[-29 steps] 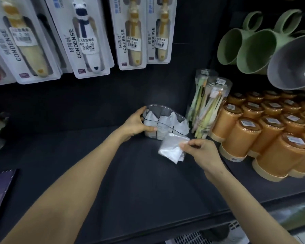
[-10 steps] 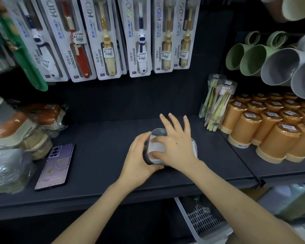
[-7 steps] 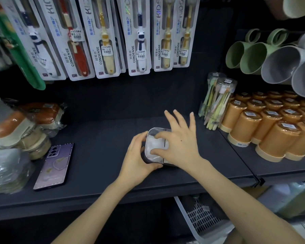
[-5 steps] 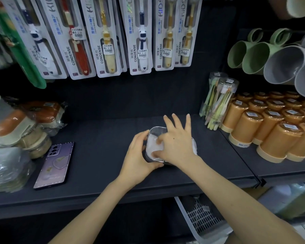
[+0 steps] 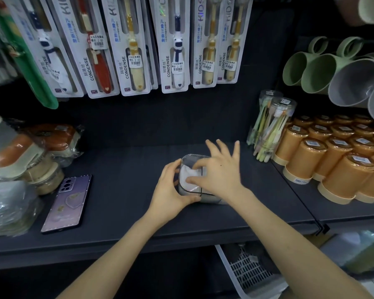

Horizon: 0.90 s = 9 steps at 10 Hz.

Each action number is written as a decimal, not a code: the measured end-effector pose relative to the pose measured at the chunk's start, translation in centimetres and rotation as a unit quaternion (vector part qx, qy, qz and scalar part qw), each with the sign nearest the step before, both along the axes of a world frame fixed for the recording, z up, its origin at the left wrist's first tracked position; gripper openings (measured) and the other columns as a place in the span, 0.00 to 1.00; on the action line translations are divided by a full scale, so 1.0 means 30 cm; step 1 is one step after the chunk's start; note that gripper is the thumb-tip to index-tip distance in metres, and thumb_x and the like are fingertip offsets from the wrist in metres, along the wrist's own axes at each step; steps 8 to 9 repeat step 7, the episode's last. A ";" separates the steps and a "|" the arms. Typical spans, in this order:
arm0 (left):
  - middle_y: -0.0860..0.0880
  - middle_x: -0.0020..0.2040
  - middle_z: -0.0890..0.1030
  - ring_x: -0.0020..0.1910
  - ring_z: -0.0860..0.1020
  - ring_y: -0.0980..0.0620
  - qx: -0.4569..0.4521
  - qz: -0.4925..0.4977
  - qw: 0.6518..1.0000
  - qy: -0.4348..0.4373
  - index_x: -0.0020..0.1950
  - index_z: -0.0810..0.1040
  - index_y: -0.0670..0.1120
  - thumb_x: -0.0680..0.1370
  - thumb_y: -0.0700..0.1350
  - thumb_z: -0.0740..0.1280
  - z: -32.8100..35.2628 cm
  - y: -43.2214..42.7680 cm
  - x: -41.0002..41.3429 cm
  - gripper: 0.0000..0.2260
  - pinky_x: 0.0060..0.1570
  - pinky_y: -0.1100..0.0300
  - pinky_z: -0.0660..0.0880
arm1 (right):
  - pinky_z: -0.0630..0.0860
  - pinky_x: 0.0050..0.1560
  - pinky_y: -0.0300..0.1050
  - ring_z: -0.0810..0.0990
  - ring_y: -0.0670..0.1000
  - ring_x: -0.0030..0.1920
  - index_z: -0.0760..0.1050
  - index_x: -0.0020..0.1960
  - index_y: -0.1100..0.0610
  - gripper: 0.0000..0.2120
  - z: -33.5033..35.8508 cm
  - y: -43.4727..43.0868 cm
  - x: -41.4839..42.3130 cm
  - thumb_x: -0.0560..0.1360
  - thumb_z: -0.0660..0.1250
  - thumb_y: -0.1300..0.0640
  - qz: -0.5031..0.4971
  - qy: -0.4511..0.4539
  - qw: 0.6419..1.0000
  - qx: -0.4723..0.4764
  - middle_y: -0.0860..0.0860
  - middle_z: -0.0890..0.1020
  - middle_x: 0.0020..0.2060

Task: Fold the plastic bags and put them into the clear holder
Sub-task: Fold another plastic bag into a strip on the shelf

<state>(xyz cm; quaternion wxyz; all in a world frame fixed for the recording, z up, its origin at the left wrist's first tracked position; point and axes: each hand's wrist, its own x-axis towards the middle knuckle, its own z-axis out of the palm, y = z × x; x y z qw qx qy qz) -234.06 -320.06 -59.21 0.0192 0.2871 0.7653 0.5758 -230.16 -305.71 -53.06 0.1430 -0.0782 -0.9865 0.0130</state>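
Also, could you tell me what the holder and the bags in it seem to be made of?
Holder: seemingly rigid clear plastic, glossy; dark shelf shows through its walls, rim catches light. Bags: probably thin white plastic film, soft and slightly translucent, judging by crumpled folds.

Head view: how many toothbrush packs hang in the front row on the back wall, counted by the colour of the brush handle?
White and navy toothbrush packs: 2
Red toothbrush pack: 1
Yellow toothbrush packs: 3
Total: 6
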 end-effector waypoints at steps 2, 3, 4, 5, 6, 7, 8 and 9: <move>0.61 0.62 0.69 0.58 0.72 0.66 0.004 0.035 0.999 -0.039 0.66 0.66 0.56 0.61 0.40 0.82 0.002 0.054 -0.099 0.40 0.56 0.64 0.74 | 0.57 0.67 0.66 0.73 0.63 0.63 0.84 0.39 0.47 0.14 0.007 0.193 0.096 0.64 0.71 0.37 -0.069 0.132 0.987 -0.062 0.57 0.78 0.62; 0.56 0.65 0.68 0.55 0.72 0.65 -0.004 0.056 0.997 -0.044 0.68 0.67 0.51 0.62 0.39 0.81 0.007 0.084 -0.161 0.39 0.54 0.68 0.71 | 0.57 0.68 0.60 0.70 0.59 0.66 0.83 0.44 0.47 0.12 0.005 0.246 0.131 0.68 0.73 0.40 -0.102 0.083 0.989 -0.065 0.54 0.75 0.65; 0.55 0.65 0.68 0.57 0.74 0.57 -0.021 0.080 0.995 -0.061 0.70 0.68 0.48 0.62 0.42 0.82 -0.005 0.099 -0.225 0.39 0.59 0.60 0.74 | 0.57 0.67 0.53 0.67 0.56 0.68 0.82 0.51 0.45 0.14 -0.001 0.260 0.162 0.72 0.69 0.39 -0.110 0.040 0.992 -0.053 0.50 0.72 0.68; 0.54 0.67 0.67 0.63 0.72 0.52 -0.059 0.096 0.990 -0.080 0.73 0.64 0.47 0.65 0.43 0.80 -0.001 0.086 -0.264 0.41 0.64 0.55 0.71 | 0.58 0.65 0.50 0.68 0.54 0.68 0.80 0.54 0.45 0.14 0.000 0.271 0.197 0.73 0.67 0.39 -0.108 0.007 0.993 -0.054 0.48 0.72 0.68; 0.48 0.76 0.60 0.73 0.64 0.48 -0.095 0.099 0.984 -0.117 0.79 0.52 0.46 0.67 0.46 0.79 0.010 0.058 -0.284 0.48 0.70 0.55 0.64 | 0.64 0.63 0.50 0.72 0.52 0.64 0.80 0.53 0.47 0.14 0.003 0.267 0.227 0.73 0.68 0.41 -0.087 0.002 0.993 -0.083 0.48 0.76 0.63; 0.45 0.76 0.61 0.73 0.64 0.47 -0.125 0.112 0.982 -0.090 0.78 0.55 0.46 0.71 0.47 0.76 0.074 0.002 -0.242 0.42 0.69 0.55 0.65 | 0.72 0.58 0.49 0.76 0.50 0.58 0.81 0.53 0.50 0.13 0.056 0.256 0.271 0.74 0.68 0.43 -0.061 0.016 0.990 -0.122 0.47 0.80 0.57; 0.45 0.76 0.61 0.73 0.64 0.47 -0.125 0.112 0.982 -0.090 0.78 0.55 0.46 0.71 0.47 0.76 0.074 0.002 -0.242 0.42 0.69 0.55 0.65 | 0.72 0.58 0.49 0.76 0.50 0.58 0.81 0.53 0.50 0.13 0.056 0.256 0.271 0.74 0.68 0.43 -0.061 0.016 0.990 -0.122 0.47 0.80 0.57; 0.45 0.76 0.61 0.73 0.64 0.47 -0.125 0.112 0.982 -0.090 0.78 0.55 0.46 0.71 0.47 0.76 0.074 0.002 -0.242 0.42 0.69 0.55 0.65 | 0.72 0.58 0.49 0.76 0.50 0.58 0.81 0.53 0.50 0.13 0.056 0.256 0.271 0.74 0.68 0.43 -0.061 0.016 0.990 -0.122 0.47 0.80 0.57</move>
